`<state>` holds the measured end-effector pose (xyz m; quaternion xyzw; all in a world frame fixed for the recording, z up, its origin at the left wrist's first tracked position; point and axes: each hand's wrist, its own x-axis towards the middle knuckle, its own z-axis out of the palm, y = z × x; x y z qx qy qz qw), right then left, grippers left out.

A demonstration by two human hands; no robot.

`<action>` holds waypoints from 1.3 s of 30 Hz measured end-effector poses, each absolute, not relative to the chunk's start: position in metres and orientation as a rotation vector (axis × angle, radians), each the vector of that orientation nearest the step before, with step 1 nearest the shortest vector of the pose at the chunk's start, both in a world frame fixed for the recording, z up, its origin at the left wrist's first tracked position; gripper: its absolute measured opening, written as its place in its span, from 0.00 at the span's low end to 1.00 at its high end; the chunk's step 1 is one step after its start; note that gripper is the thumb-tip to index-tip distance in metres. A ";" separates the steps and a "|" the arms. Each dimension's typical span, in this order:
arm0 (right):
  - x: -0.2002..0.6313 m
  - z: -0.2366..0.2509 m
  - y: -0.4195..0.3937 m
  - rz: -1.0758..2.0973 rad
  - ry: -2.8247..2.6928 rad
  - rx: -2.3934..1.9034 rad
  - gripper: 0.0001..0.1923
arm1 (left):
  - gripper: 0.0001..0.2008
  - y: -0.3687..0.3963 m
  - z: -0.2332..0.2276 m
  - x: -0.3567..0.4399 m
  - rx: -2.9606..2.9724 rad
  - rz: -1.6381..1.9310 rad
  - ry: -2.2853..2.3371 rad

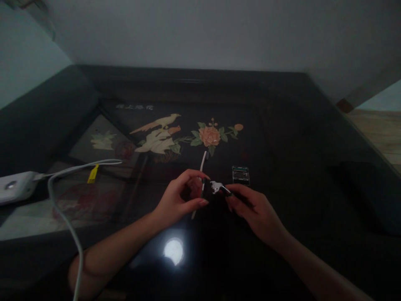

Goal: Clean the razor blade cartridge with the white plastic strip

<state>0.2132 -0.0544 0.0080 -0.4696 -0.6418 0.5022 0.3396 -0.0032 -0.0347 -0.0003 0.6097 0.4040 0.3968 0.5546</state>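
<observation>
My left hand (178, 198) and my right hand (252, 209) meet over a dark glossy table (282, 125). Between them they hold a small dark object with a shiny silver metal part (216, 187); the right hand's fingertips pinch its right end, and the left hand's thumb and fingers curl around its left side. A thin white stick like a toothbrush (202, 173) lies on the table under and behind the left hand. A small dark rectangular piece with greenish edges (240, 174) lies just beyond the right hand.
The table top bears an inlaid picture of birds (158, 133) and a flower (209, 136). A white cable (67, 200) with a yellow tag runs from a white device (14, 186) at the left edge. A dark flat object (366, 192) lies at the right. A lamp glare (173, 251) reflects near me.
</observation>
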 end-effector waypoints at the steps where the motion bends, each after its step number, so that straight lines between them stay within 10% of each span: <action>1: 0.213 0.008 -0.055 1.291 -1.685 -1.224 0.10 | 0.22 -0.035 0.000 -0.003 1.448 0.937 0.949; 39: 0.217 -0.001 -0.053 0.885 -2.008 -1.068 0.09 | 0.23 -0.035 -0.003 -0.004 1.650 0.936 0.961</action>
